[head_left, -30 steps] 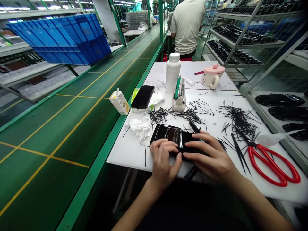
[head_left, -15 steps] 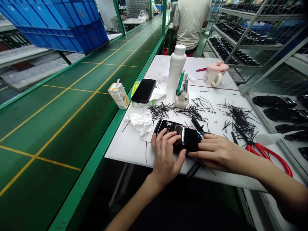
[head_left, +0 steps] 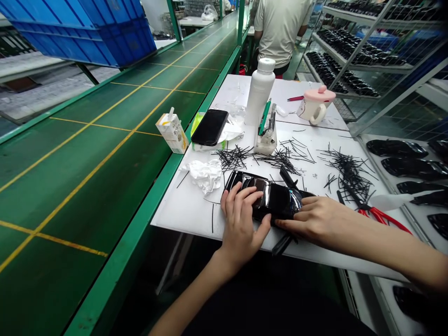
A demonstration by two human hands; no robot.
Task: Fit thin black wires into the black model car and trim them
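Note:
A glossy black toy car (head_left: 278, 200) lies at the near side of the white table, with one open door (head_left: 288, 177) sticking out on its far side and another (head_left: 282, 244) on its near side. My left hand (head_left: 241, 224) holds the car's left end, fingers over the roof and thumb along the near side. At the other end, my right hand (head_left: 317, 218) has its fingers bent against the car's near right corner; its fingertips are partly hidden. Thin black strips (head_left: 350, 175) are scattered behind and to the right. Red-handled scissors (head_left: 388, 218) lie beyond my right forearm.
Crumpled tissue (head_left: 206, 175), a phone (head_left: 210, 127), a drink carton (head_left: 172, 133), a white bottle (head_left: 259, 93) and a lidded mug (head_left: 316, 106) stand around the table. A green conveyor (head_left: 115, 154) runs along the left. Racks of black car bodies (head_left: 402, 168) line the right. A person (head_left: 282, 35) stands ahead.
My right hand has shifted slightly right along the car, showing more of its shiny right end. The left hand keeps its hold. The view has moved a little.

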